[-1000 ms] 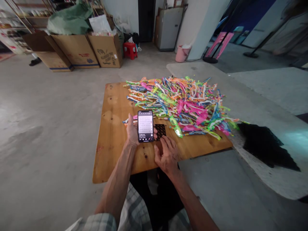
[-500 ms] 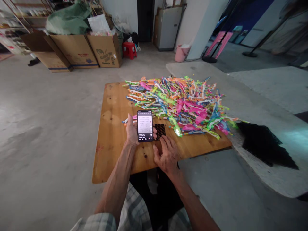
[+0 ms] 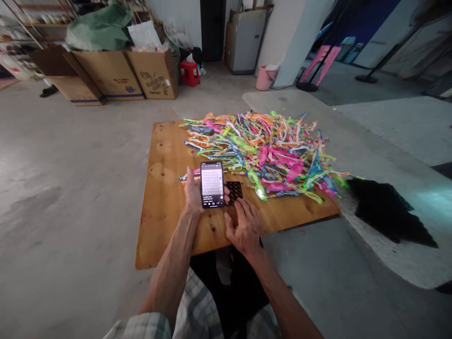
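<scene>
Wooden tabletop (image 3: 165, 221) dominates the head view. The left hand (image 3: 192, 194) is wrapped around a smartphone (image 3: 212, 184), screen lit and facing up, held over the near half of the board. The right hand (image 3: 245, 227) lies palm down with fingers spread, gripping nothing, and its fingertips (image 3: 240, 203) touch a small black grid tray (image 3: 235, 189) just right of the phone. A heap of neon plastic pieces (image 3: 271, 148) covers the far right of the table, and a black cloth (image 3: 386, 213) lies beyond its right edge.
</scene>
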### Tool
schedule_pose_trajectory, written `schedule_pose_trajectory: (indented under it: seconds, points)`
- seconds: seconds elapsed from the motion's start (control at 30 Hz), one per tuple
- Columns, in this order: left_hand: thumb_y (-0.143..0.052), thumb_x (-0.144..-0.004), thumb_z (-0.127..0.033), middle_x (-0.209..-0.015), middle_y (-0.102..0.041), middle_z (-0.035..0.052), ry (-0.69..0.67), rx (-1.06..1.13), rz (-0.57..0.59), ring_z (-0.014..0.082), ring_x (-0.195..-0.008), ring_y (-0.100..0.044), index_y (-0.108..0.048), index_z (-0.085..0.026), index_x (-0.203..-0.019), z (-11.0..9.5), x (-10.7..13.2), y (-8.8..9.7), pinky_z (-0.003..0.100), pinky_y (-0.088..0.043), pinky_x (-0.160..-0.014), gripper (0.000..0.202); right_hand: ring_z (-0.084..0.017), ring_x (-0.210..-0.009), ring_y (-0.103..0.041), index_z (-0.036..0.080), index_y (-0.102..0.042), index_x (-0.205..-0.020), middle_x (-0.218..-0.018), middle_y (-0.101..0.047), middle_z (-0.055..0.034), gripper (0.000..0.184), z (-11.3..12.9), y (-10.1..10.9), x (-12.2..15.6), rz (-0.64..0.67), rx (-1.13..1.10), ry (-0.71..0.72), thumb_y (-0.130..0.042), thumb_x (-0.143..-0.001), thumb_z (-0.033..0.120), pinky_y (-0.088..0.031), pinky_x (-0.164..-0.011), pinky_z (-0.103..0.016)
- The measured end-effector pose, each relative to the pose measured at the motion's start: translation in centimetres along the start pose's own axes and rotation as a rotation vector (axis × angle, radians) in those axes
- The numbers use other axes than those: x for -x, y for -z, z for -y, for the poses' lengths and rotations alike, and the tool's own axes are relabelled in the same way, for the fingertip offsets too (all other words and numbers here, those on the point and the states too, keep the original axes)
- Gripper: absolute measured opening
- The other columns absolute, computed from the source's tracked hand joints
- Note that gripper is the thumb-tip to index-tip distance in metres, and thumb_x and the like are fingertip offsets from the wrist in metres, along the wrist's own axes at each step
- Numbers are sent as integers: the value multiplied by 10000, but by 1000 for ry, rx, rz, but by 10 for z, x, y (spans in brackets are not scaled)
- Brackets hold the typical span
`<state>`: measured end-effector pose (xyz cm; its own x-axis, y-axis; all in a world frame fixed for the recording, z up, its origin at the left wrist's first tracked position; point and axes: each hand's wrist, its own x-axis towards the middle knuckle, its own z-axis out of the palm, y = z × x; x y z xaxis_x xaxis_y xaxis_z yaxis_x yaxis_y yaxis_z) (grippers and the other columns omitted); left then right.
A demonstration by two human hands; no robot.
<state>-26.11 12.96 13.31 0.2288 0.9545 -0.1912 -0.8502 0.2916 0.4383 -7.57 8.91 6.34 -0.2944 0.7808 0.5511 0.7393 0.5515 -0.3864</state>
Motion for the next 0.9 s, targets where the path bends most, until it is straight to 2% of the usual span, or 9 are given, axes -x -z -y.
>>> schedule_pose_trajectory:
  seconds: [0.27, 0.67, 0.9]
  points:
    - [-48, -862, -838, -896, -738, 236, 18, -9, -11, 358, -784, -738, -677, -34, -1193, 1, 0, 2, 476, -597, -703, 1073, -347, -1231, -544, 87, -596, -1242, -1281, -633, -205, 409, 0, 0, 0, 0, 4, 3, -583, -923, 344, -473, -1039, -559]
    - [-53, -861, -841, -812, -733, 215, 14, 31, -6, 348, -723, -735, -722, -55, -1052, 0, 1, 0, 480, -598, -650, 1049, -343, -1239, -536, 94, -580, -1265, -1295, -625, -203, 416, 0, 1, 0, -3, -8, -2, -576, -929, 340, -473, -1038, -562]
    - [-52, -866, -831, -814, -727, 237, 8, 10, 2, 353, -728, -735, -710, -26, -1071, 0, 0, 0, 482, -600, -661, 1060, -351, -1248, -531, 91, -577, -1276, -1305, -622, -198, 435, -1, -1, 1, 5, 1, -2, -586, -918, 337, -470, -1046, -565]
